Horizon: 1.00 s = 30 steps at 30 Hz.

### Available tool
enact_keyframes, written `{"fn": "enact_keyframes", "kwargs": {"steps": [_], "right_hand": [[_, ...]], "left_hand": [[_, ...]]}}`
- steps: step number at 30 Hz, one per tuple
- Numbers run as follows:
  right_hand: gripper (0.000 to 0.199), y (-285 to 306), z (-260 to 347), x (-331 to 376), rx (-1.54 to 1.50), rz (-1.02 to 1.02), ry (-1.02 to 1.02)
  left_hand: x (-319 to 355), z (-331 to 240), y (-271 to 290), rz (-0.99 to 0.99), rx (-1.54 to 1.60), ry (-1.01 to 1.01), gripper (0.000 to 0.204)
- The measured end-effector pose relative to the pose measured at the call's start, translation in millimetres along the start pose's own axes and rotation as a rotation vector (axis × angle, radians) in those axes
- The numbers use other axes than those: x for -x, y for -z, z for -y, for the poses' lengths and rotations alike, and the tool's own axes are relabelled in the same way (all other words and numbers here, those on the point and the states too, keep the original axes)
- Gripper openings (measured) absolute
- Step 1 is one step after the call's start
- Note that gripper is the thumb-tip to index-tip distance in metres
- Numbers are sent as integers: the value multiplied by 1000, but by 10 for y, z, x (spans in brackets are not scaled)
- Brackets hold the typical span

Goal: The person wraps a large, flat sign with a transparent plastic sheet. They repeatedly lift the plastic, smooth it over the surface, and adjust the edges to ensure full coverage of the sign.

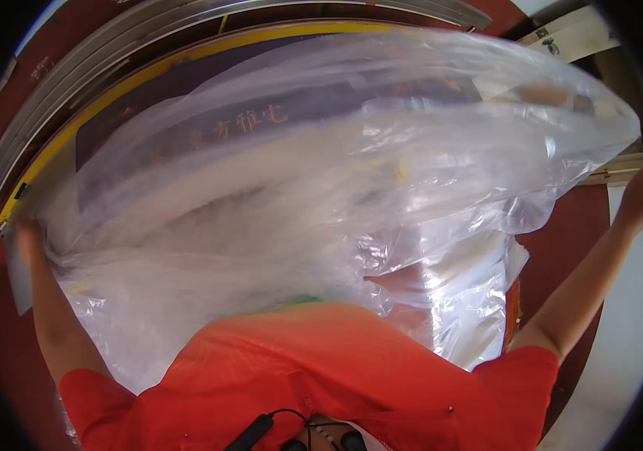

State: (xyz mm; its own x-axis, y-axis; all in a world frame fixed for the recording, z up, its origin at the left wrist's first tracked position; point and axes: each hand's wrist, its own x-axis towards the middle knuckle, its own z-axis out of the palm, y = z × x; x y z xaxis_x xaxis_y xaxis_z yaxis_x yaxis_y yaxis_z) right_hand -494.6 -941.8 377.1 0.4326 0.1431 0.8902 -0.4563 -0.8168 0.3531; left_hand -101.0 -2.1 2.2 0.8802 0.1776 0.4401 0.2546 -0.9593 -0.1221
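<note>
Left hand (27,234) is gripping the left edge of a large clear plastic sheet (321,188), arm stretched out and up from the lower left; fingers are mostly buried in the film, so the grip reads as closed on it, though the exact pinch is hidden. Right hand (639,197) is reaching far out to the right, at the sheet's far right tip; it is sitting at the fisheye rim and is blurred, so whether it is actually clamping the plastic or just beside it cannot be told.

The sheet is billowing between the two hands, spanning nearly the whole width of the view. Its long axis is running left to right, from one hand to the other, rising slightly toward the right. It is lying directly in front of and above the person's chest, with folds sagging down toward the orange shirt (321,368).

Both arms are spread wide, about equally extended; neither hand is clearly nearer to the sheet's middle.

Behind the film: a dark panel with a yellow border (148,71), grey metal rails (111,37) arcing above it, reddish-brown floor (570,218) at the right.
</note>
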Motion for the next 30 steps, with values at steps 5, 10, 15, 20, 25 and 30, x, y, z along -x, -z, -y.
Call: {"fn": "enact_keyframes", "kwargs": {"steps": [5, 10, 15, 20, 25, 30], "right_hand": [[64, -987, 1623, 991, -191, 926, 133], [55, -1603, 1517, 1404, -301, 1020, 36], [53, -1744, 2334, 1495, -404, 988, 114], [50, -2339, 1974, 1743, -560, 874, 144], [49, -3104, 1841, 1621, -463, 1010, 44], [43, -2973, 1385, 1728, -556, 1040, 10]], "left_hand": [[-11, -338, 324, 92, 119, 63, 32], [137, -126, 297, 167, 214, 19, 28], [356, 768, 133, 60, 151, -65, 33], [386, 879, 436, 365, 26, 183, 41], [402, 482, 495, 154, -7, 20, 41], [432, -146, 1038, 58, 184, 224, 25]]}}
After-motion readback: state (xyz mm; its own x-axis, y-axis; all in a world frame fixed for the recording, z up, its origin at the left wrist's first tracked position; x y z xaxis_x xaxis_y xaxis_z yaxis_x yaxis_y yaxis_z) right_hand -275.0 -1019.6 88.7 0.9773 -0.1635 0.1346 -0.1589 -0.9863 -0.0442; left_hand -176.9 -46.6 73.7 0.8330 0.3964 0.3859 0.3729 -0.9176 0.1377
